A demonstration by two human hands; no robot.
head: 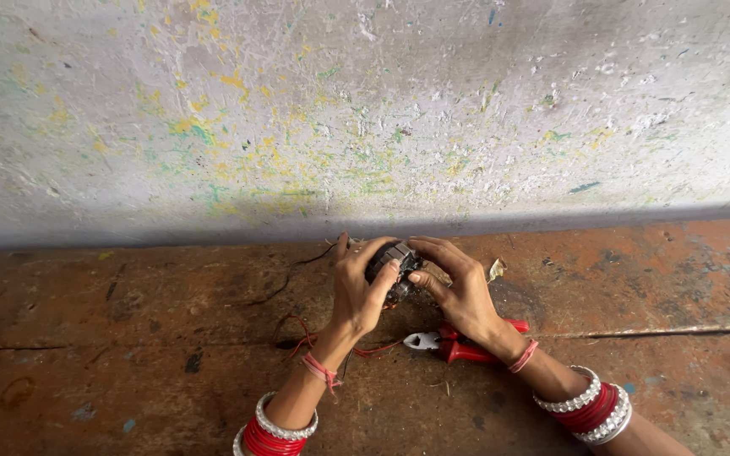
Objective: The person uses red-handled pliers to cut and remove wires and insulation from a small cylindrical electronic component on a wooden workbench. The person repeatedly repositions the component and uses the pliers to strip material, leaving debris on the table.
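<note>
Much of the small dark part (393,268) you hold is hidden under your fingers; only a grey-black, roughly round body shows between them, and its make cannot be told. Your left hand (356,289) is clamped on its left side, thumb laid across the front; your right hand (460,287) grips it from the right, fingers curled over the top. Both wrists rise from the bottom edge, bent inward so the hands meet above the middle of the rusty brown counter (128,338), near its back edge below the paint-flecked wall (365,110). Red-handled pliers (458,344) lie on the counter, partly covered by your right wrist. A thin red wire (373,349) trails beneath your left wrist; where it ends is unclear. Your bangled forearms are cut off by the frame.
</note>
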